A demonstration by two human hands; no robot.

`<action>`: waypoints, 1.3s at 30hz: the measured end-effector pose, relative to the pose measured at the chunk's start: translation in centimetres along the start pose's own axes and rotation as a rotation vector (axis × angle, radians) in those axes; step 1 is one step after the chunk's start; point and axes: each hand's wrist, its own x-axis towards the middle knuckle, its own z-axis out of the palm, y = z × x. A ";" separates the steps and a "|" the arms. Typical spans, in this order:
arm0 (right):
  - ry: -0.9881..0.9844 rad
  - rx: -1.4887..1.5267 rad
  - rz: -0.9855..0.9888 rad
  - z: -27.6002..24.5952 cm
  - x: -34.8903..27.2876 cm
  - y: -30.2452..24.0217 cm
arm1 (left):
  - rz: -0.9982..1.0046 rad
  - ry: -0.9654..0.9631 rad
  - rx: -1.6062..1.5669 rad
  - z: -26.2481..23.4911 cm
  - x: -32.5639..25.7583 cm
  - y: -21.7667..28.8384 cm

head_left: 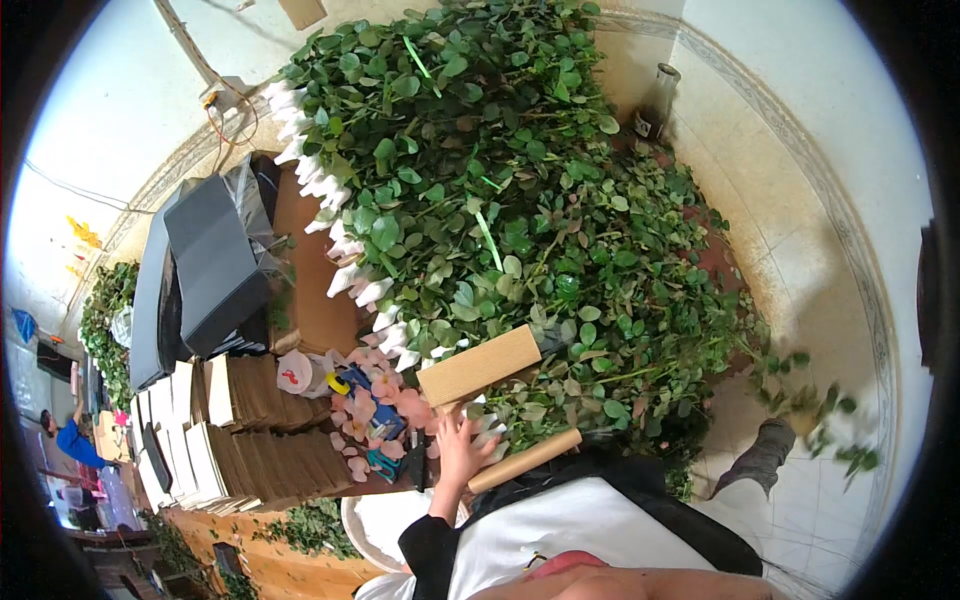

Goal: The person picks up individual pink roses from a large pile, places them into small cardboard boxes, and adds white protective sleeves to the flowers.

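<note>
Our left hand (462, 450) lay just below the wooden block (480, 365), fingers spread and released, palm down on the rose stems (500, 415) at the near edge of the heap (480, 200). We judged the step to be reaching for a stem; closing on a single one would call for parting it from its neighbours. Left of the block, pink petals (385, 395) littered the counter (320, 300). Well right of the block, a blurred grey shape, perhaps our right hand (765, 455): we could not tell its grip.
</note>
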 end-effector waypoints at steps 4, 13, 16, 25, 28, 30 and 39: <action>0.288 -0.976 -0.027 -8.0 -2.0 4.6 | 0.008 0.029 -0.008 0.0 0.3 0.8; 0.346 -1.378 0.069 -10.1 -4.7 7.3 | 0.012 0.053 -0.003 -0.8 0.3 1.0; 0.125 -1.231 -0.210 -7.5 -1.3 6.6 | 0.031 0.063 -0.012 -0.6 0.6 0.8; -0.791 -1.849 -0.748 13.2 -15.6 19.9 | 0.020 0.009 -0.011 -0.2 -0.1 0.6; -0.447 -2.040 -0.304 7.9 -16.6 19.2 | 0.003 0.036 0.045 -0.5 -0.5 0.8; -0.242 -2.169 -0.078 1.9 -13.4 16.6 | -0.005 0.024 0.038 -0.6 0.0 1.0; 0.050 -1.447 -0.195 -2.2 -2.6 11.3 | 0.008 0.039 -0.042 -0.8 0.5 0.9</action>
